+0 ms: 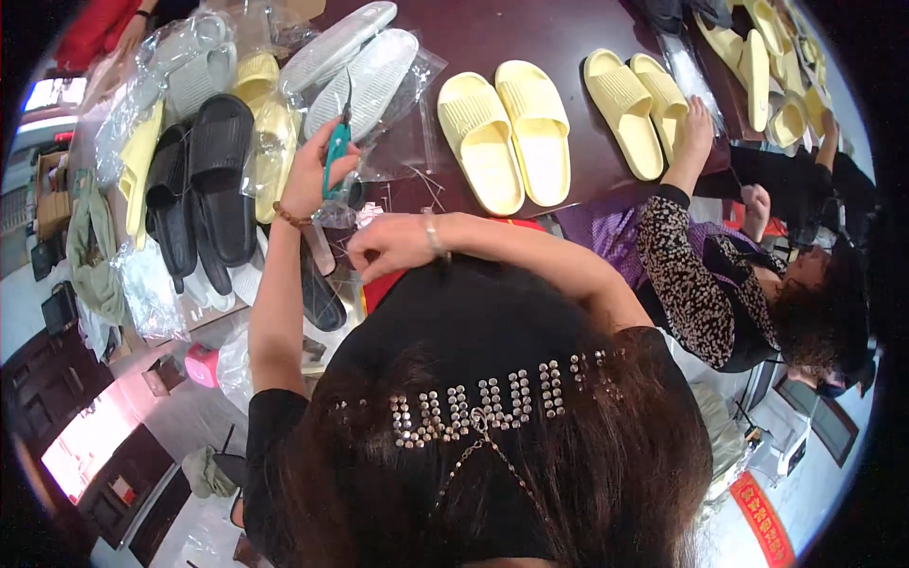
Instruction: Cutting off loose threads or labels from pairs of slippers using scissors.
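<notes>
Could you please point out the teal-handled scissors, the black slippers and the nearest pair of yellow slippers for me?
teal-handled scissors (335,156), head view, on the teal handle in the left hand.
black slippers (220,175), head view, on one slipper's strap.
nearest pair of yellow slippers (485,142), head view, on the left slipper's footbed.

beside the dark, faintly glossy table (530,38), the yellow slides (507,133) look matt, ribbed foam. the black slides (204,180) have a dull rubbery sheen; the clear bags (398,114) are crinkled, glossy plastic. the teal-handled scissors (336,156) look smooth plastic.
</notes>
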Action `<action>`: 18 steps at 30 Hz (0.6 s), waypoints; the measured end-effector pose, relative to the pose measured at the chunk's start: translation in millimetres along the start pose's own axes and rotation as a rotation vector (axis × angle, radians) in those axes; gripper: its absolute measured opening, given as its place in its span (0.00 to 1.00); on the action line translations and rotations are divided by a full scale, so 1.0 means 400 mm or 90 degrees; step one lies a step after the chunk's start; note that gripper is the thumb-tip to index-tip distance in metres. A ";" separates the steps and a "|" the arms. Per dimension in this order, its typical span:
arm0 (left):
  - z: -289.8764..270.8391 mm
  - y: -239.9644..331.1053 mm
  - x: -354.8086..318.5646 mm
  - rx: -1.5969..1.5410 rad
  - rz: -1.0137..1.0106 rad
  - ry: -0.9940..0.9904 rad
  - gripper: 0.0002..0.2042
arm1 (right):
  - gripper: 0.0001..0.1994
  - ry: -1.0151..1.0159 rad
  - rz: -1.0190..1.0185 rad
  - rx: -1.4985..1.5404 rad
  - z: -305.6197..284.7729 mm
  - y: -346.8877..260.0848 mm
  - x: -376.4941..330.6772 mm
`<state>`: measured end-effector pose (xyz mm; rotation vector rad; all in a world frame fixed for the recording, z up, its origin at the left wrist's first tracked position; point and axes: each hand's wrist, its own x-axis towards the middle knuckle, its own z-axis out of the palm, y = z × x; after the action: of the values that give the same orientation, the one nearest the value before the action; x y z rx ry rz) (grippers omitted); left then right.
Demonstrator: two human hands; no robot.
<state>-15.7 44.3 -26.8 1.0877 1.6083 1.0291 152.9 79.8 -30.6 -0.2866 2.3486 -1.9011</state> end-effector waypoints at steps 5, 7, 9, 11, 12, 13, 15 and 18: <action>-0.003 -0.034 -0.009 0.026 0.026 0.059 0.27 | 0.11 -0.131 -0.081 -0.068 0.103 0.082 0.113; 0.010 -0.031 0.003 0.038 0.022 0.052 0.27 | 0.12 -0.247 -0.169 -0.087 0.133 0.067 0.122; 0.019 -0.010 -0.002 0.065 0.009 0.035 0.27 | 0.11 -0.285 -0.183 -0.038 0.159 0.062 0.139; 0.025 0.009 0.006 0.053 0.000 0.018 0.27 | 0.11 -0.336 -0.187 0.047 0.190 0.052 0.145; 0.023 0.012 0.006 0.034 0.007 -0.013 0.27 | 0.11 -0.353 -0.198 0.052 0.196 0.038 0.148; 0.025 0.007 0.000 0.035 0.001 0.003 0.27 | 0.10 -0.343 -0.158 -0.040 0.190 0.019 0.143; 0.031 -0.004 -0.006 0.032 0.005 0.002 0.27 | 0.10 -0.310 -0.075 -0.228 0.168 -0.009 0.126; 0.036 -0.022 -0.014 -0.001 0.008 -0.009 0.27 | 0.10 -0.278 0.064 -0.446 0.118 0.017 0.119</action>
<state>-2.6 38.7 -37.1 1.1024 1.5911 1.0284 115.5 25.8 -45.6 -0.5534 2.5376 -0.7963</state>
